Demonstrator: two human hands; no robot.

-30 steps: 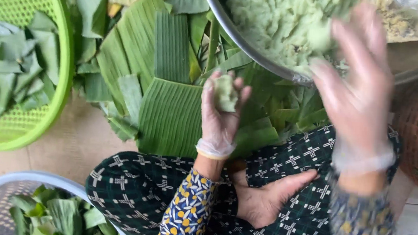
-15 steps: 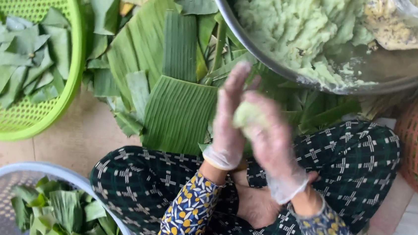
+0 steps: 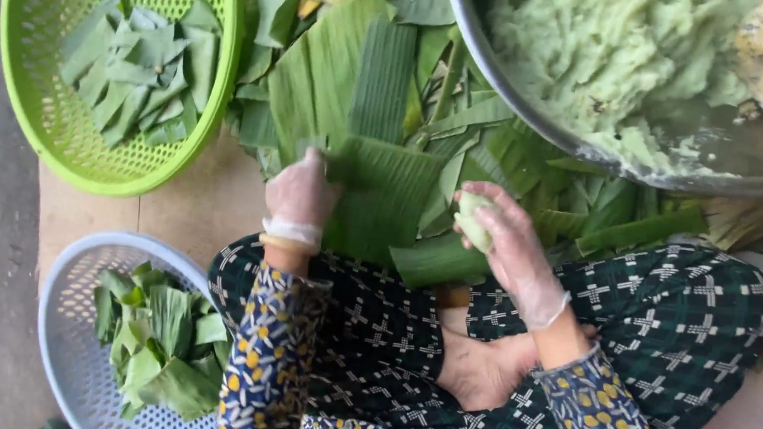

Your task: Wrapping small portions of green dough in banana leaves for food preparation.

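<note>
Head view: green basket (image 3: 20,77) w/ cut leaves (image 3: 139,64).

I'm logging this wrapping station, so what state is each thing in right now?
left hand: gloved, gripping the banana leaf sheet
right hand: gloved, holding a green dough ball
banana leaf sheet: flat on the leaf pile
metal bowl: holds green dough
green basket: partly filled with cut leaf pieces
white basket: holds folded leaves
</note>
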